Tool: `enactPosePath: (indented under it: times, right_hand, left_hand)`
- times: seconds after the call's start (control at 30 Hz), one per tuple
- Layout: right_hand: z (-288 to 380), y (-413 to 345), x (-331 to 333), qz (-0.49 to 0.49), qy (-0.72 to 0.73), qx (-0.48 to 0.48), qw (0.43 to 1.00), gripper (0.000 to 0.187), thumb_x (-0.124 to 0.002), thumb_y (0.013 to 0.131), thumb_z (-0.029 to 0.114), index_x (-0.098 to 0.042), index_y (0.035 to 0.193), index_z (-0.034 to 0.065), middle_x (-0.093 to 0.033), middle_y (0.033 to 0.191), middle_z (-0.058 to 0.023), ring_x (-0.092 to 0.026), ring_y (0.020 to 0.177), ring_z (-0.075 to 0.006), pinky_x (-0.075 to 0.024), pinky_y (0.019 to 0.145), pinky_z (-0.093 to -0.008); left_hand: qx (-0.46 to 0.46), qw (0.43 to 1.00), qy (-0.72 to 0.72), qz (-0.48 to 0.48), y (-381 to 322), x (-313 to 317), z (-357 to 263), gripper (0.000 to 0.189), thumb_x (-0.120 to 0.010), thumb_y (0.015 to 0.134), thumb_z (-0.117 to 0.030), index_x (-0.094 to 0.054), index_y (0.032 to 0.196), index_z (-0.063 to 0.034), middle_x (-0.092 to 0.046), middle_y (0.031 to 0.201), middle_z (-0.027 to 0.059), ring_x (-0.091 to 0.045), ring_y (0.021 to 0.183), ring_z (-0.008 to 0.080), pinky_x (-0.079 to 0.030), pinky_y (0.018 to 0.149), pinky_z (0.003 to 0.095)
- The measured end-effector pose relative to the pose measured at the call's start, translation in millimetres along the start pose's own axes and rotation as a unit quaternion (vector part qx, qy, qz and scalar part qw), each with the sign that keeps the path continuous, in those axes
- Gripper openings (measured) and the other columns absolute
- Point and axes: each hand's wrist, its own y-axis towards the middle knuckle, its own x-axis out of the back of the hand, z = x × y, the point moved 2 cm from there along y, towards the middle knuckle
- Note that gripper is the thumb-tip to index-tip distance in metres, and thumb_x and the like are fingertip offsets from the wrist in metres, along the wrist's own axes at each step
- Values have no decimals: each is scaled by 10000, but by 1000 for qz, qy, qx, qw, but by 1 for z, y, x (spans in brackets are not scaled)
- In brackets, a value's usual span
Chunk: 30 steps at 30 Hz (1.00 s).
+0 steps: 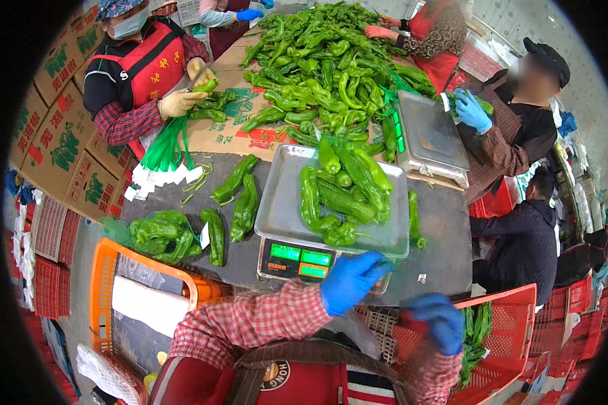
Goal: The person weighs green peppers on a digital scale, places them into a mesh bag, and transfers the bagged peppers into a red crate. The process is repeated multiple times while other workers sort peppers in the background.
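My left hand [354, 281], in a blue glove, is over the front panel of a digital scale [278, 202]. Its fingers are bent together, and whether they pinch anything is unclear. My right hand [438, 321], also blue-gloved and blurred by motion, is off the table's front edge beside a red plastic crate [509, 329]; I cannot make out anything in it. On the scale's metal pan lies a pile of long green peppers [349, 195], with what looks like thin green mesh over part of it. The panel's displays are lit green.
Left of the scale lie loose peppers [244, 207] and a mesh bag of peppers [164, 235]. A large pepper heap [329, 66] covers the table's far part. Another scale [433, 136] stands right. Co-workers surround the table. An orange crate [101, 298] stands front left.
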Motion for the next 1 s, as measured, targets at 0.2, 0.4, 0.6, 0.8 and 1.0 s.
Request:
enactPosePath:
  times: [0.2, 0.4, 0.6, 0.8, 1.0]
  right_hand:
    - [-49, 55, -47, -131, 84, -99, 983, 217, -443, 817, 33, -549, 995, -30, -537, 992, -114, -498, 961, -202, -376, 842, -292]
    - [-64, 87, -41, -59, -76, -160, 982, 186, -443, 837, 56, -536, 989, 2, -540, 970, -93, -512, 890, -174, -397, 806, -266]
    - [-59, 76, -27, -205, 324, -18, 923, 163, -455, 834, 78, -523, 974, 27, -532, 1000, -114, -492, 943, -189, -383, 831, -284]
    - [-70, 55, -56, -111, -149, -146, 972, 231, -528, 802, 48, -514, 1033, 49, -579, 946, -100, -560, 844, -173, -437, 738, -283]
    - [-37, 32, -53, -124, -353, -166, 912, 309, -610, 737, 79, -536, 1036, 98, -607, 849, -89, -548, 583, -168, -442, 528, -267]
  left_hand:
    - [-298, 891, 342, 6, -9, 6, -9, 351, -589, 636, -98, -590, 987, -106, -506, 601, 84, -513, 493, 234, -389, 384, 331]
    - [-365, 863, 347, -31, -19, 21, -23, 384, -601, 581, -73, -618, 960, -136, -498, 690, 38, -512, 604, 184, -394, 444, 284]
    - [-27, 999, -17, 9, -14, 36, -8, 279, -547, 745, -25, -578, 1014, -88, -556, 864, 71, -537, 791, 212, -437, 690, 283]
    - [105, 895, -431, -43, -9, 30, 19, 175, -487, 821, -49, -533, 987, -11, -568, 958, 64, -536, 889, 154, -422, 807, 286]
    - [167, 803, -559, -122, -7, 35, 31, 153, -461, 816, -31, -522, 956, -29, -557, 931, 80, -532, 870, 181, -428, 787, 321]
